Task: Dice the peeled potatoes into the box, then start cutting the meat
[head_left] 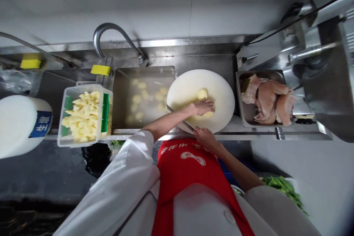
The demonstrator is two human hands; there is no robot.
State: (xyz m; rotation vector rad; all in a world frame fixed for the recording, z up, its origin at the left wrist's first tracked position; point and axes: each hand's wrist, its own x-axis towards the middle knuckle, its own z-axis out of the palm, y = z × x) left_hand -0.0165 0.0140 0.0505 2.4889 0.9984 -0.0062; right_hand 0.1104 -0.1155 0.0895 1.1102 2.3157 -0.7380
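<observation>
A round white cutting board (179, 84) lies on the steel counter. On it sits a whole peeled potato (202, 93). My left hand (204, 107) reaches across the board, its fingers over pale potato (208, 115) that is partly covered; whether it grips it is unclear. The fingers look stretched out to the right. My right hand (204, 136), at the board's front edge, is closed on the handle of a knife (188, 125). The blade points up and left, passing beneath my left forearm.
Left of the board, peeled potatoes (142, 96) lie in a water-filled sink (116, 99) under a curved faucet (110, 25). Further left stands a plastic tub (61, 132) of cut potato pieces (83, 116). A steel tray (242, 112) of raw meat (267, 97) is at the right.
</observation>
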